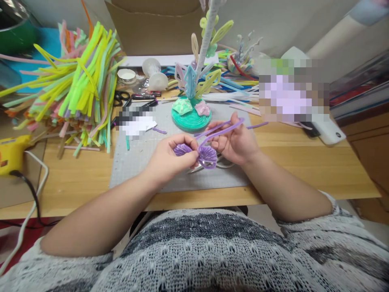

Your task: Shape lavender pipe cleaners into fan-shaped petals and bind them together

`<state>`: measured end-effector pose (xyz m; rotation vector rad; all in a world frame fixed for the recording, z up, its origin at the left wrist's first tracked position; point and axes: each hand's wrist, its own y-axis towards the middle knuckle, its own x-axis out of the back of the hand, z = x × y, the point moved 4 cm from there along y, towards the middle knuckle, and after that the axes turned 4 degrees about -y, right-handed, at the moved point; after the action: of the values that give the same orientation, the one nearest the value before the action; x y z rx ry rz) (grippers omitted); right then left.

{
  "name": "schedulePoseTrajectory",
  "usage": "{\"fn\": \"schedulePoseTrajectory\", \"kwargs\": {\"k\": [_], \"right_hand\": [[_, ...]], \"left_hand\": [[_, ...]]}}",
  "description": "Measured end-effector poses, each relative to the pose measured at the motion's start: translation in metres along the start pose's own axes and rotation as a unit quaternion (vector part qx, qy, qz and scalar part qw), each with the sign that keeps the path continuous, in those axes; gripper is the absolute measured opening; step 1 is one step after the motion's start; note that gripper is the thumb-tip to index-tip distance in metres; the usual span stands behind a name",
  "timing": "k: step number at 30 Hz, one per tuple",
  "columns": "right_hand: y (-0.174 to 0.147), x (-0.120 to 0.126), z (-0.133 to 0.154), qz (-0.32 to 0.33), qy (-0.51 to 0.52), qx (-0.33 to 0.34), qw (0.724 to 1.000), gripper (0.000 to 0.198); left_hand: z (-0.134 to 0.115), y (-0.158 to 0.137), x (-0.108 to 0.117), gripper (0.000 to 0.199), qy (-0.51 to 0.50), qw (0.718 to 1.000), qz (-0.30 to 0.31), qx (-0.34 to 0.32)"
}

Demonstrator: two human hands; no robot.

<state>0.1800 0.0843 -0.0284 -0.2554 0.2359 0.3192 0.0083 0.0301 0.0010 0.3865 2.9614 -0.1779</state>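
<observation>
My left hand [174, 156] pinches the middle of a purple pipe-cleaner piece [208, 156] with two ribbed, fan-like lobes, one on each side of the fingers. From its middle a long purple pipe cleaner [220, 132] runs up to the right and bends back. My right hand [238, 140] has its fingers curled, with that strand lying across the thumb and fingers. Below the hands, a metal tool, partly hidden, lies on the grey cutting mat [136, 166]. Just beyond stands a round green base [191, 121] with a white wrapped stem [208, 36] and pipe-cleaner decorations.
A large heap of coloured pipe cleaners [82, 81] fills the left, with a yellow glue gun [13, 154] nearer me. Black-handled scissors [121, 97], white spools [152, 73] and loose stems lie behind the mat. A white device [331, 129] sits at right, partly blurred out.
</observation>
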Motion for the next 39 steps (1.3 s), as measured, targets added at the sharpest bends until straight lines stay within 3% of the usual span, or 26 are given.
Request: {"fn": "schedulePoseTrajectory", "kwargs": {"k": [3, 7, 11, 14, 17, 20, 25, 28, 31, 34, 39], "right_hand": [[-0.007, -0.006, 0.002, 0.006, 0.06, -0.009, 0.998, 0.044], [-0.011, -0.005, 0.008, -0.014, 0.072, 0.066, 0.995, 0.033], [-0.014, -0.006, 0.01, -0.024, 0.006, 0.137, 0.99, 0.031], [-0.015, -0.008, 0.01, -0.02, -0.006, 0.145, 0.989, 0.035], [-0.016, -0.01, 0.012, -0.007, -0.013, 0.147, 0.989, 0.036], [-0.019, -0.013, 0.013, 0.02, -0.001, 0.121, 0.992, 0.032], [-0.022, -0.026, -0.004, 0.079, 0.064, -0.014, 0.995, 0.03], [-0.022, -0.03, -0.015, 0.077, 0.066, -0.049, 0.994, 0.029], [-0.021, -0.026, -0.017, 0.05, 0.079, -0.032, 0.995, 0.027], [-0.022, -0.024, -0.015, 0.063, 0.086, -0.032, 0.994, 0.026], [-0.025, -0.025, -0.013, 0.082, 0.111, -0.063, 0.988, 0.024]], "left_hand": [[-0.006, -0.001, 0.001, 0.004, 0.1, 0.993, -0.029, -0.048], [-0.012, -0.002, -0.001, 0.005, 0.15, 0.98, -0.044, -0.126], [-0.007, -0.001, -0.003, 0.004, 0.125, 0.989, -0.009, -0.082], [-0.009, -0.002, -0.003, 0.003, 0.146, 0.984, -0.017, -0.097], [-0.008, -0.003, -0.003, 0.003, 0.167, 0.984, -0.022, -0.061], [-0.007, -0.003, -0.003, 0.008, 0.174, 0.984, -0.023, -0.016], [-0.003, -0.003, -0.007, 0.007, 0.137, 0.99, 0.011, 0.014], [0.0, -0.003, -0.009, 0.004, 0.119, 0.992, 0.04, 0.017], [-0.005, -0.003, -0.009, 0.002, 0.147, 0.986, 0.027, -0.079], [-0.013, -0.006, -0.01, 0.008, 0.206, 0.957, 0.002, -0.206], [-0.016, -0.01, -0.013, 0.011, 0.259, 0.923, 0.015, -0.284]]}}
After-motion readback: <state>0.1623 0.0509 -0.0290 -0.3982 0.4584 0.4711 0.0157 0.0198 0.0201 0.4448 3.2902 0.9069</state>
